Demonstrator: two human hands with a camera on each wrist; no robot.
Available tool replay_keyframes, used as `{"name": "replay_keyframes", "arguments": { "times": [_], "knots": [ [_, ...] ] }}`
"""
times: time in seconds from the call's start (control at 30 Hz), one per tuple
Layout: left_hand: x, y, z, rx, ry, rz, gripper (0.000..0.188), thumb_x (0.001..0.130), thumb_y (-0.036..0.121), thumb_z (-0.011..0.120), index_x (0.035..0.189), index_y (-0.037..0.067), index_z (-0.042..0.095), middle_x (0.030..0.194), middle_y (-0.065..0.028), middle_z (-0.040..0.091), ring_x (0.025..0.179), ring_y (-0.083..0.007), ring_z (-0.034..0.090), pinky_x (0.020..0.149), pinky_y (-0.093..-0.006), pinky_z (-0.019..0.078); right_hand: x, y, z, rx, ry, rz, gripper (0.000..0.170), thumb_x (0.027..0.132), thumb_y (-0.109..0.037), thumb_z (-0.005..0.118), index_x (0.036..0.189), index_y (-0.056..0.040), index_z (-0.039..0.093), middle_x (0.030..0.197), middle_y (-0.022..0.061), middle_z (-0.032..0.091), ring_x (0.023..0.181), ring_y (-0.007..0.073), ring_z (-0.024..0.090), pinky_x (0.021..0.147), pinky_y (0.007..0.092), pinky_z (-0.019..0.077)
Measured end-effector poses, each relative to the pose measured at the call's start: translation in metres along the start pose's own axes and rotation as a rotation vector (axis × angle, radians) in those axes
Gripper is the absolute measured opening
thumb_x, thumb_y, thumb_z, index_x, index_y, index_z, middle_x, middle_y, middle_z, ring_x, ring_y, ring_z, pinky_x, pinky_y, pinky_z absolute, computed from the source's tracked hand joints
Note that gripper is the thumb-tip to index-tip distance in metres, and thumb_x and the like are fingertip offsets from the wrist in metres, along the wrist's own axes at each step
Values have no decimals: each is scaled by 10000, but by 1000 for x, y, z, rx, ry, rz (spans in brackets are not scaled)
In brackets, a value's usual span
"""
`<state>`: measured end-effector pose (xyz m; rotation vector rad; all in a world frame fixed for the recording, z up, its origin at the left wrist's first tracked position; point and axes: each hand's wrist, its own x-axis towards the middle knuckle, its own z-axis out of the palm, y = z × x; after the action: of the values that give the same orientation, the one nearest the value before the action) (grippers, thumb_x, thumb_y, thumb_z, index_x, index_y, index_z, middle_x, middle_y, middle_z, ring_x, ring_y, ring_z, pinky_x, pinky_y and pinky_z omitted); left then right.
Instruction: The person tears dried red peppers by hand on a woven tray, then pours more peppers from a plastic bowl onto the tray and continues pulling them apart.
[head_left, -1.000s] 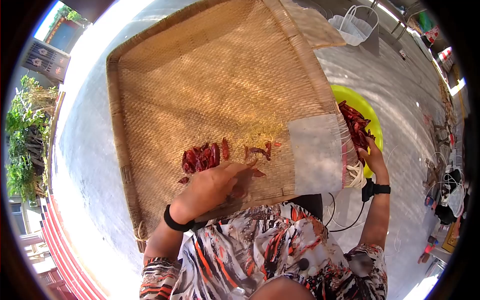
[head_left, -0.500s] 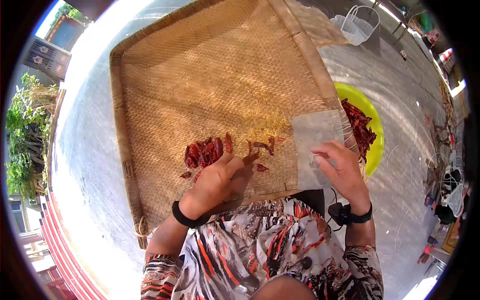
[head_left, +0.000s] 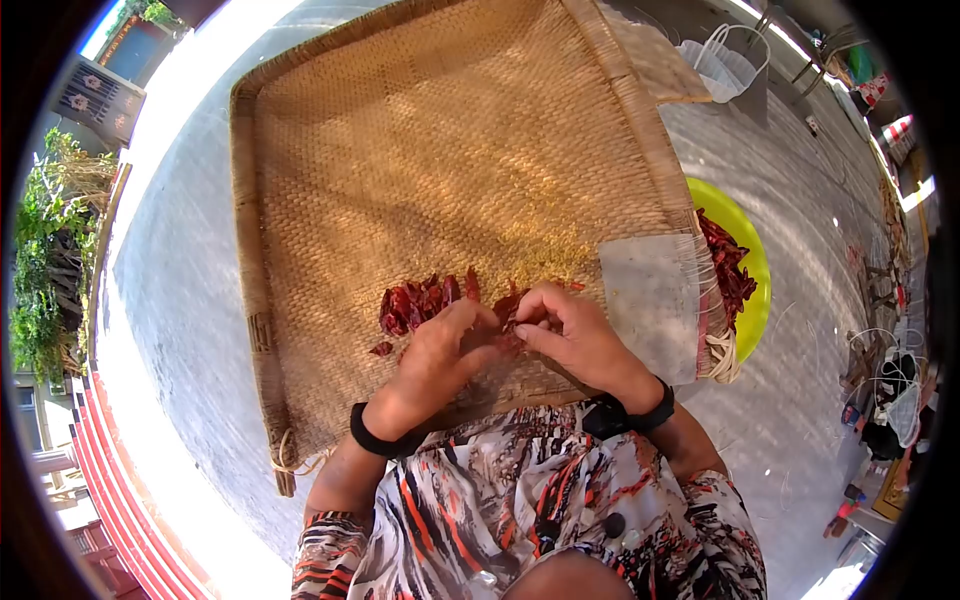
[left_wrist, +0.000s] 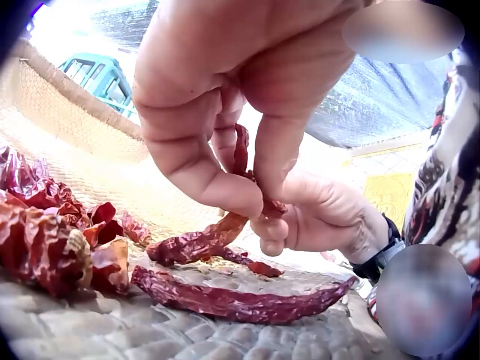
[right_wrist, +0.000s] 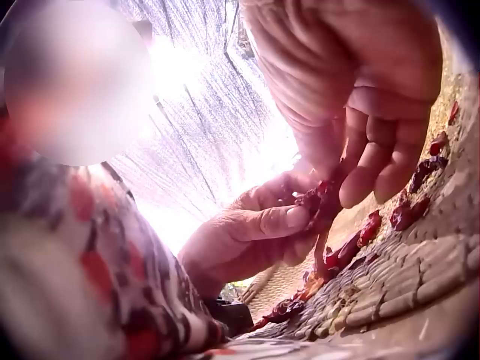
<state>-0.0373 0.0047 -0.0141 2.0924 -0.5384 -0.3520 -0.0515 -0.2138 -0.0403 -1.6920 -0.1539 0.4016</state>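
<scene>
Both hands meet low over a woven bamboo winnowing tray (head_left: 420, 170). My left hand (head_left: 435, 350) pinches a dried red chili (left_wrist: 241, 150) between thumb and fingers. At the same chili, the thumb and forefinger of my right hand (head_left: 580, 345) pinch too, with the other fingers loosely bent. To the left of the hands lies a small heap of dried chilies (head_left: 425, 303). Right under the left hand a long whole chili (left_wrist: 240, 304) rests on the weave. A few chili pieces (right_wrist: 409, 214) are scattered beside the right hand.
A yellow-green basin (head_left: 757, 275) full of dried chilies (head_left: 730, 270) stands at the tray's right edge. Yellow seeds (head_left: 550, 250) are strewn over the weave. A grey patch (head_left: 650, 310) covers the tray's right side. Farther back on the floor sits a white bag (head_left: 725, 70).
My right hand has come from the basin across the grey patch to the left hand, and both now hold a chili. The left hand has stayed close to the heap.
</scene>
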Motion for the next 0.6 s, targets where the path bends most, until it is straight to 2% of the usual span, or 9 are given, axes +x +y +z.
{"name": "replay_keyframes", "arguments": {
  "times": [0.13,0.23,0.3,0.33,0.43,0.5,0.53,0.57,0.6],
  "knots": [
    [1,4,-9,-138,-58,-163,207,845,-13,705,1028,8,610,916,-91,635,820,-179,606,734,-295,489,-10,2,-7,69,126,-1,125,909,-22,667,984,-27,566,903,-7,602,810,63,600,702,227,483],
    [3,3,-12,-85,-55,-153,156,852,-35,675,988,9,613,906,-91,631,828,-183,612,748,-307,491,-18,-2,-19,64,274,6,103,910,-13,656,972,-30,576,896,-7,605,802,61,591,711,230,482],
    [1,-9,-9,-22,-50,-87,148,857,-19,644,995,9,597,911,-126,632,819,-272,623,740,-349,500,-28,-9,-28,67,410,-67,88,900,-23,664,953,-29,593,876,-8,612,774,64,578,709,246,485],
    [1,-13,-8,11,-48,-51,146,860,-11,629,999,9,589,914,-143,632,815,-316,629,735,-371,505,-32,-11,-35,-38,508,-89,86,901,-19,662,955,-27,595,879,-7,610,776,66,574,715,244,484],
    [2,-12,-7,-8,-37,-66,161,867,-1,621,1022,15,580,934,-158,637,842,-333,644,744,-383,511,-49,-16,-65,-270,785,-141,84,905,-12,655,965,-18,597,899,2,608,778,76,570,737,244,488],
    [1,-14,-4,-32,-15,-79,209,865,-25,649,1061,6,584,950,-136,655,888,-282,660,767,-362,516,-66,-19,-89,-314,963,-35,102,915,-23,651,996,-11,590,948,19,612,819,87,580,777,250,494],
    [1,-15,-3,-43,-4,-85,232,864,-36,662,1080,2,586,957,-125,664,911,-256,669,778,-352,518,-71,-10,-105,-372,1026,-115,136,912,-24,651,1036,-13,597,973,29,619,829,97,586,775,259,495],
    [1,-16,-1,-24,-22,-92,226,869,-30,661,1081,0,590,973,-136,667,915,-270,672,776,-357,522,-74,-3,-115,-429,1088,-197,174,908,-24,650,1075,-14,604,998,39,626,838,107,593,773,269,497],
    [1,-16,0,-5,-41,-99,220,874,-24,660,1082,-2,594,988,-147,669,919,-283,676,773,-362,525,-73,-6,-116,-537,1124,-107,212,905,-33,655,1110,-19,605,1026,52,626,841,117,596,773,277,499]
  ]
}}
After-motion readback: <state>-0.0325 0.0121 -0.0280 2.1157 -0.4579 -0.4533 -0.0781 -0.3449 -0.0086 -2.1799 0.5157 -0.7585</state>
